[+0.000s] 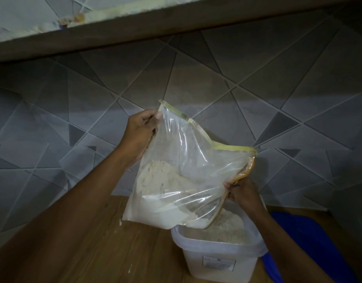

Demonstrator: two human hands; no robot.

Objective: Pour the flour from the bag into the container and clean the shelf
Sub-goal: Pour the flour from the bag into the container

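A clear plastic bag with a yellow-edged mouth hangs tilted above the wooden surface. Pale flour is heaped in its lower left part. My left hand pinches the bag's upper corner. My right hand grips the bag's open mouth at the lower right, over the container. The translucent white container stands below, holding a mound of flour. The bag's lowest corner dips over the container's rim. A shelf edge with pale flour spilled on top runs across the upper part of the view.
A blue lid lies on the wooden counter right of the container. Small flour specks dot the counter near the bag's left corner. A tiled wall with diagonal lines stands close behind.
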